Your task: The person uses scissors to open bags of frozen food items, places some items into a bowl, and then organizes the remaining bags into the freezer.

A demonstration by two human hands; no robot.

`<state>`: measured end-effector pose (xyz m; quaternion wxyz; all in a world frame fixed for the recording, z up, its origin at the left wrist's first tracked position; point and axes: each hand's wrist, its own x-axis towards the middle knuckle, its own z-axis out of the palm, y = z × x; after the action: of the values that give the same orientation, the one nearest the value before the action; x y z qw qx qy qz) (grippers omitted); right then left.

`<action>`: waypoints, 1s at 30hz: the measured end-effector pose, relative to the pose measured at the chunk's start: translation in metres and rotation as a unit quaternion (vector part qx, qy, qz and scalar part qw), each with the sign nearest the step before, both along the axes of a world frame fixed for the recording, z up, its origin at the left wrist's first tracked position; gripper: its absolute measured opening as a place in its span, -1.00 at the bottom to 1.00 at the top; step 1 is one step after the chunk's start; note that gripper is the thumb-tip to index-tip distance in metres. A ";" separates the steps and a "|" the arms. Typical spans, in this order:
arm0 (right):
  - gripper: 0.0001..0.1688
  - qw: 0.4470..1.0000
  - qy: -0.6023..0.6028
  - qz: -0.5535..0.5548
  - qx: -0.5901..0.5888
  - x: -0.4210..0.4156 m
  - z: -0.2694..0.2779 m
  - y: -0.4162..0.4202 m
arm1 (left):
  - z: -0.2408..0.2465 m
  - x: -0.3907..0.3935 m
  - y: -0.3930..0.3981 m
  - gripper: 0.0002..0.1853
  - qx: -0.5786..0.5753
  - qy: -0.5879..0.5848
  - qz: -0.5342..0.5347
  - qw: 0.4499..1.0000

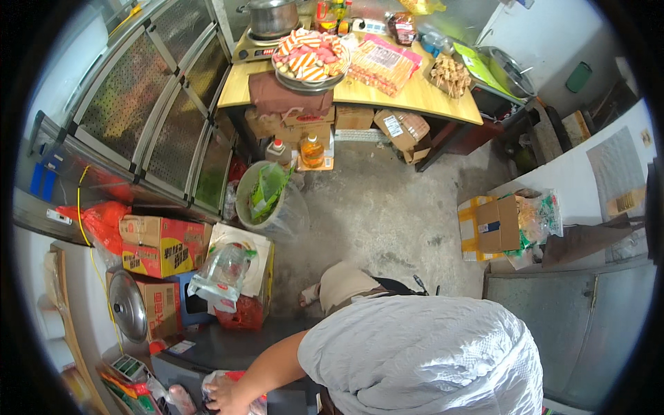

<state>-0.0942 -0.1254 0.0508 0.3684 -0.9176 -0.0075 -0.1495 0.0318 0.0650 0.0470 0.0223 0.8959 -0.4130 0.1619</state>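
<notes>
My left hand reaches down to the lower left, its fingers bent over a clear plastic bag with red on it. What the bag contains is hard to make out, and the bottom picture edge cuts it off. Hand and bag are over a dark grey surface. Close to the left of my fingers lies a pinkish wrapped packet, beside a container of bagged goods. My right hand is out of view, and my pale grey garment fills the bottom middle.
A wooden table holds a heaped food bowl, a metal pot on a hotplate and skewers. A bin, stacked cartons and a metal lid stand left. An opened carton is right.
</notes>
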 end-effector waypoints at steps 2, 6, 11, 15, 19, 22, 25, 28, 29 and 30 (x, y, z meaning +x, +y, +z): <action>-0.41 0.999 -0.023 -0.022 -0.008 0.001 -0.006 0.002 | 0.009 0.009 -0.007 -0.15 -0.002 0.118 -0.005 0.993; -0.59 0.987 -0.095 -0.126 -0.040 -0.001 -0.030 -0.009 | 0.009 0.012 -0.040 -0.13 -0.001 0.187 -0.043 0.981; -0.38 0.984 -0.137 -0.114 -0.022 0.013 -0.022 0.014 | 0.020 -0.004 -0.007 -0.25 0.061 0.112 0.072 0.989; -0.35 0.990 -0.069 -0.123 -0.017 0.024 -0.018 0.009 | 0.041 -0.099 -0.010 -0.36 0.014 0.063 0.117 0.991; -0.36 0.992 -0.038 -0.117 -0.014 0.047 -0.009 0.001 | 0.044 -0.209 0.033 -0.36 -0.018 0.151 0.162 0.975; -0.39 0.987 -0.072 -0.138 -0.046 0.057 -0.004 0.001 | 0.033 -0.292 0.082 -0.39 -0.038 0.215 0.250 0.943; -0.37 0.973 0.074 -0.197 0.092 0.061 0.014 0.009 | 0.042 -0.362 0.110 -0.40 -0.063 0.230 0.341 0.909; -0.35 0.975 -0.048 -0.162 -0.144 0.043 -0.018 -0.001 | 0.117 -0.396 0.123 -0.47 -0.117 0.182 0.389 0.896; -0.44 0.983 -0.038 -0.139 -0.110 0.043 0.002 -0.010 | 0.142 -0.406 0.124 -0.49 -0.134 0.135 0.410 0.892; -0.38 0.952 -0.007 -0.188 -0.241 0.021 0.022 -0.010 | 0.164 -0.421 0.139 -0.50 -0.138 0.108 0.419 0.891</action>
<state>-0.0729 -0.1350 0.0731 0.1016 -0.9626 0.1269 -0.2167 -0.3894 0.2044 0.2111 0.1200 0.9857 0.0326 0.1139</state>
